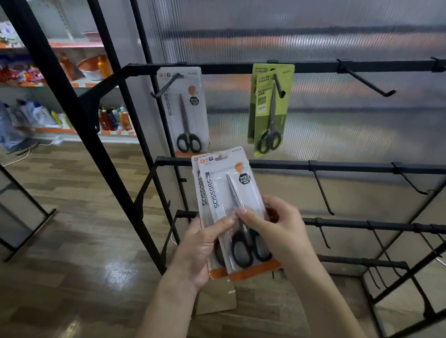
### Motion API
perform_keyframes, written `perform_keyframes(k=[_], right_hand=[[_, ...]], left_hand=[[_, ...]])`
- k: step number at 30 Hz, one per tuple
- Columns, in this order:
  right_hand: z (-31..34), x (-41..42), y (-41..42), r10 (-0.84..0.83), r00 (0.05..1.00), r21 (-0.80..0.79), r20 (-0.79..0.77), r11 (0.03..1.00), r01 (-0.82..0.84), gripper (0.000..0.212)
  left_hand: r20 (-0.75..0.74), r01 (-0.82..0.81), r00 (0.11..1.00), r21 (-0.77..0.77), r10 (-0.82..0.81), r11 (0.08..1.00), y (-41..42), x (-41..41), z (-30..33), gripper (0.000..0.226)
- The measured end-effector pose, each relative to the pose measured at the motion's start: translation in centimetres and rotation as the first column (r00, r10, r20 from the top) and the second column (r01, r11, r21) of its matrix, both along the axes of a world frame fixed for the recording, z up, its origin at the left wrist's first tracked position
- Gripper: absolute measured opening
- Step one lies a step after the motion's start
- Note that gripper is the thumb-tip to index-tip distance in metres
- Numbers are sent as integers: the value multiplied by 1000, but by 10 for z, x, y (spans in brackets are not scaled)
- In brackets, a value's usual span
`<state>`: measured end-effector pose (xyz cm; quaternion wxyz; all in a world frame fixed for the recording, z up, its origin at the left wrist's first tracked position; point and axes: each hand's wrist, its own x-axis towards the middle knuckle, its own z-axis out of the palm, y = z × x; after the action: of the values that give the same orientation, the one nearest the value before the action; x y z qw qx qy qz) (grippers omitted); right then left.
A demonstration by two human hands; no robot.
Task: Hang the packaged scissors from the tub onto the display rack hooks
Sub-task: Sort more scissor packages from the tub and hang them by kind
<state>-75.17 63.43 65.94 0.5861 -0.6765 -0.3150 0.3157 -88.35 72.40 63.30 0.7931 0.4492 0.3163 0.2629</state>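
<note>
Both hands hold two white scissors packs [228, 211] below the rack's top bar [311, 67]: left hand [198, 252] grips both from beneath, right hand [273, 230] pinches the front pack, prob. to peel it off. Hung white pack [187, 109] and green packs [269, 104] sit under that bar; empty hook [365, 80] to their right gives open room. Tub not in view.

— What's in front of you?
— You face the display rack [311, 67], its bars one above another. On the top bar a white scissors pack [186, 112] hangs on a hook at the left; to its right, green scissors packs [269, 110] hang on the next hook.
— And in your hands?
— Two overlapping scissors packs [228, 211], below the hung ones, before the middle bar. Your left hand [198, 252] is at their left edge, your right hand [276, 230] at the right.
— Behind?
— Shelves of goods [32, 75], far left.
</note>
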Motion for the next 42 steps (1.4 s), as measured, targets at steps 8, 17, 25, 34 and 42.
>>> perform_keyframes(k=[8, 17, 25, 34, 42], right_hand=[[-3, -16, -20, -141, 988, 137, -66, 979, 149, 21], [23, -53, -14, -118, 983, 265, -140, 952, 152, 14], [52, -86, 21, -57, 995, 402, -81, 911, 85, 16], [64, -99, 78, -57, 996, 372, -64, 925, 76, 19], [55, -90, 97, -96, 991, 321, -97, 939, 122, 19]], left_hand=[[82, -2, 997, -93, 10, 996, -7, -10, 5, 40], [98, -129, 987, -21, 130, 991, 21, -52, 3, 41], [63, -112, 992, -30, 113, 993, 41, -93, 0, 56], [-58, -150, 987, 37, 152, 988, 58, -113, -2, 46], [-21, -231, 973, -27, 230, 973, 74, -121, -2, 27]])
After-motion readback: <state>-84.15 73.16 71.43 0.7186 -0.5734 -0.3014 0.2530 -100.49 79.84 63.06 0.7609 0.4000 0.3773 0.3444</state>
